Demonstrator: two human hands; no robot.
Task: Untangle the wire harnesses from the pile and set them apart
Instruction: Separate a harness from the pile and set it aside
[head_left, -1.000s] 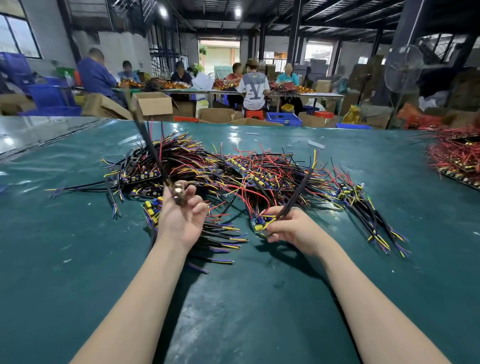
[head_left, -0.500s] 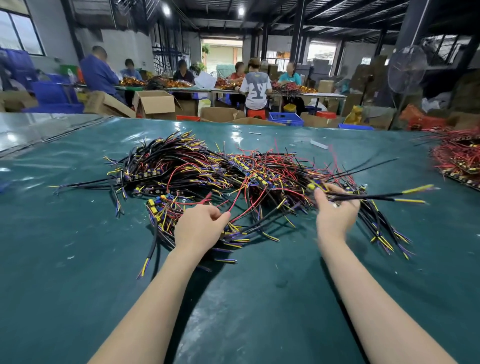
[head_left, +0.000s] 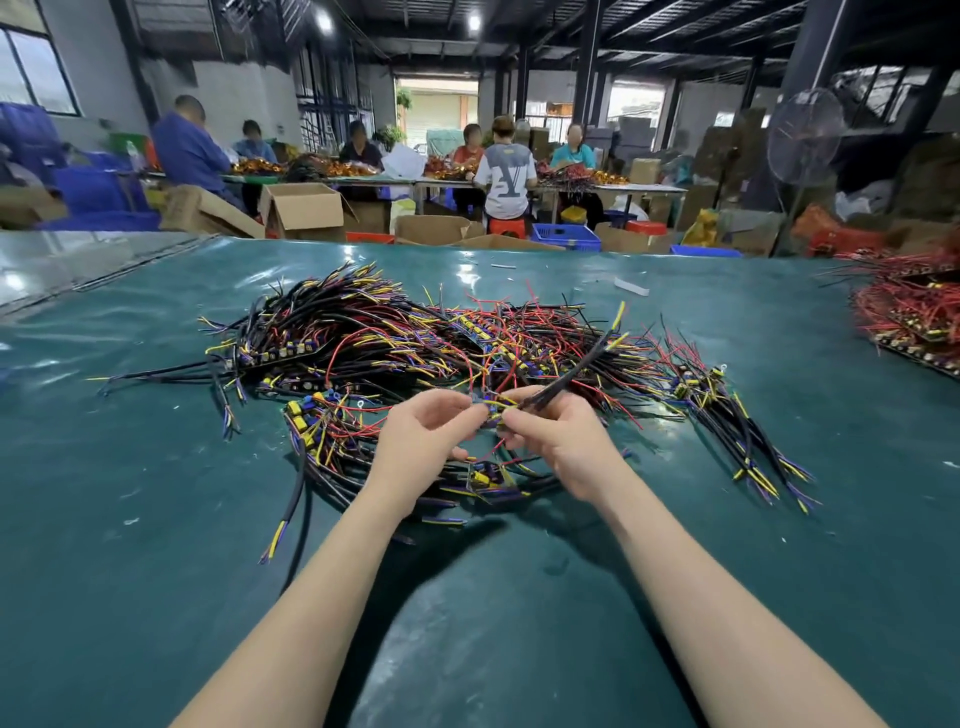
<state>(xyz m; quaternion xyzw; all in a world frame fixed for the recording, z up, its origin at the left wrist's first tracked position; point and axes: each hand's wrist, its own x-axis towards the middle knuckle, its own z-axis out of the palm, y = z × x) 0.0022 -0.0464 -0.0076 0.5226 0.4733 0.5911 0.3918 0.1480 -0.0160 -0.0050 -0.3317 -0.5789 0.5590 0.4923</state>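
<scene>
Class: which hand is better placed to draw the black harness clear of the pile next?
Probably right: the right hand grips the harness; the left hand only pinches its wires.

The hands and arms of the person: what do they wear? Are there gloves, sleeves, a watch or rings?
The left hand and the right hand are bare, without gloves, and no ring shows on the visible fingers. The left forearm and the right forearm are also bare down to the bottom edge of the picture: no sleeve, watch, bracelet or marking shows.
</scene>
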